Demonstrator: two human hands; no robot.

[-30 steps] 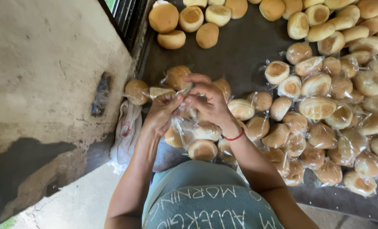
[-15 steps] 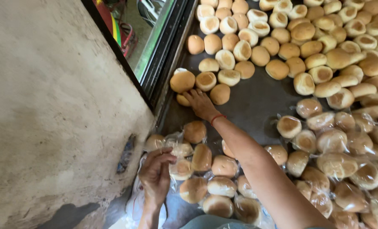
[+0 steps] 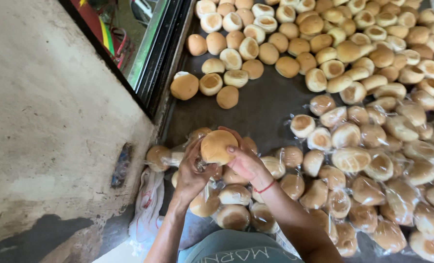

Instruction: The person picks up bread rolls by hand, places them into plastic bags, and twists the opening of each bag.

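Dark tray (image 3: 256, 112) beside concrete wall (image 3: 46, 122). Right hand (image 3: 243, 158) grasps bun (image 3: 218, 146) above bagged buns (image 3: 353, 160); left hand (image 3: 192, 170) clasps clear bag (image 3: 204, 168) beneath. Loose buns (image 3: 299, 44) farther back.

Clear plastic bags (image 3: 368, 190), each wrapped around one round bun, lie heaped across the dark surface at centre and right. A white plastic bag (image 3: 146, 209) with red print, possibly crumpled, lies at the lower left beside the wall.
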